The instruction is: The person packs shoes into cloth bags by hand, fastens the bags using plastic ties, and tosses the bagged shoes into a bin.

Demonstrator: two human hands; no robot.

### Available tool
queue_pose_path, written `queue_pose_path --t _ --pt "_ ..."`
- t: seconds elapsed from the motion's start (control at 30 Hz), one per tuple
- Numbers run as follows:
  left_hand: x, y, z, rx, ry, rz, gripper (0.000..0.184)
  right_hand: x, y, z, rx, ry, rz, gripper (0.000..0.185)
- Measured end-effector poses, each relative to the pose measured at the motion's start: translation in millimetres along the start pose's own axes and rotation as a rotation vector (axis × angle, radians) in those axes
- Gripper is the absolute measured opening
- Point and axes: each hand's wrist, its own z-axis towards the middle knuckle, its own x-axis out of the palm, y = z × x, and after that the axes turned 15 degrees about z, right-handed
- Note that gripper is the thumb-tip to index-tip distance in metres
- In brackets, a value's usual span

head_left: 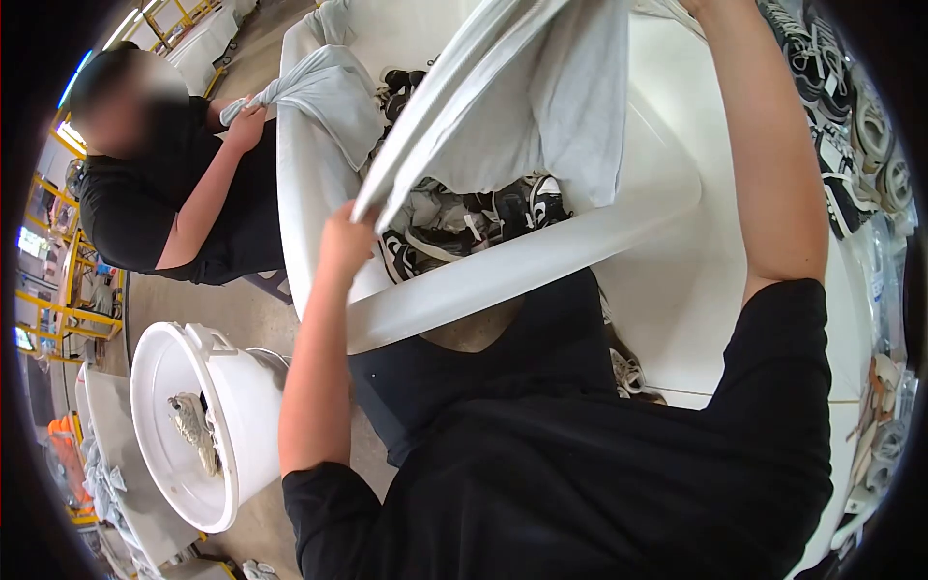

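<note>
A large grey cloth (580,106) hangs stretched over a white tub (503,280), its folds running up past the top edge of the view. My left hand (346,242) grips the lower left end of this cloth at the tub's near-left rim. Raised at the top right, my right hand (704,6) is mostly cut off by the frame; a strip of the cloth runs up to it, and its fingers are largely hidden. Under the cloth, several black and white sneakers (512,208) lie in the tub, partly covered.
Across the tub, a person (145,193) in black holds a twisted grey cloth (309,87) over the rim. A white bucket (251,406) with a greyish item (193,430) inside stands at lower left. More shoes (841,174) line the right edge.
</note>
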Motion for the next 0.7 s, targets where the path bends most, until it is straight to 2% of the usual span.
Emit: queue_pose_path --t 0.07,0.1,0.13,0.17,0.2,0.27,0.33,0.4,0.47,0.53,0.63,0.7 --pt "-31.3 -12.1 -4.3 -0.142 0.199 -0.410 0.037 -28.3 -2.3 -1.9 0.198 -0.002 -0.155 0.025" --pt "-45.4 -1.1 7.1 -0.111 0.240 -0.480 0.035 -40.5 -5.7 -3.8 0.296 0.000 -0.230 0.025" --pt "-57.8 6.7 18.0 -0.081 0.281 -0.549 0.034 -54.4 -13.9 -7.6 0.334 0.027 -0.174 0.027" --pt "-68.0 -1.4 17.2 -0.046 0.223 -0.701 0.031 -68.9 -26.8 -12.7 0.371 0.055 -0.116 0.029" --pt "-80.1 -8.7 10.7 0.064 0.254 -0.815 0.032 -82.0 -38.1 -16.6 0.405 0.085 -0.057 0.032" --pt "-95.8 -10.5 12.9 0.071 0.267 -0.932 0.033 -110.5 -51.9 -27.8 0.492 0.061 0.089 0.033" --pt "-111.1 -10.8 11.4 -0.013 0.156 -0.974 0.037 -123.5 -57.9 -43.2 0.536 0.074 0.202 0.037" --pt "-134.2 -1.2 0.7 0.160 0.213 -0.958 0.034 -130.5 -52.0 -67.6 0.537 0.120 0.278 0.039" --pt "-152.7 3.3 -12.6 0.212 0.208 -0.876 0.033 -119.3 -38.4 -88.4 0.443 0.177 0.203 0.040" --pt "-164.4 6.7 -31.4 0.148 0.123 -0.821 0.030 -115.8 -36.8 -95.6 0.356 0.216 0.087 0.038" --pt "-175.8 13.3 -53.7 0.164 0.143 -0.782 0.026 -111.4 -34.4 -97.9 0.227 0.246 -0.006 0.033" --pt "-181.7 18.3 -62.0 0.108 0.100 -0.793 0.024 -110.5 -32.4 -94.3 0.240 0.212 -0.027 0.033"
